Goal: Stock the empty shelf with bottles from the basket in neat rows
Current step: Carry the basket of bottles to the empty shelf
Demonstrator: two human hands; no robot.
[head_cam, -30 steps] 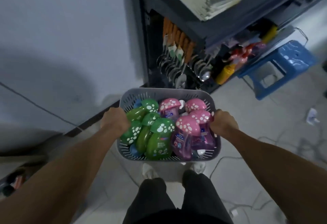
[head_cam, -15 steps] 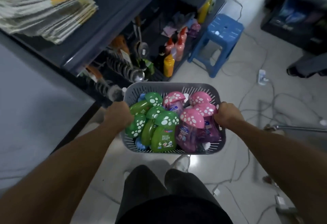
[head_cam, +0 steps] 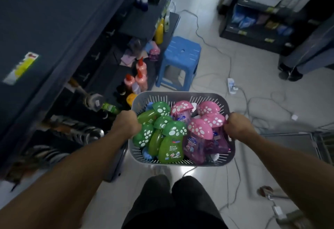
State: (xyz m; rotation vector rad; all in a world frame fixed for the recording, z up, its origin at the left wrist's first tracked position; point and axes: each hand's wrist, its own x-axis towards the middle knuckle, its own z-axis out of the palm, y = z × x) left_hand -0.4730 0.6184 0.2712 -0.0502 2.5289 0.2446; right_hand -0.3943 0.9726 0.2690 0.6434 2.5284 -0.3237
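Plainly, both the left hand (head_cam: 126,123) and right hand (head_cam: 235,125) clamp curled fingers on the grey basket (head_cam: 180,96) rim; loosely heaped mushroom-capped bottles (head_cam: 172,139) could spill if it tilts, and floor cables (head_cam: 240,100) risk tripping.

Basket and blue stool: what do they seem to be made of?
The basket looks like matte grey moulded plastic: thin slotted walls and a rounded rim. The stool also seems to be plastic, blue with a slight sheen and slots moulded into its seat.
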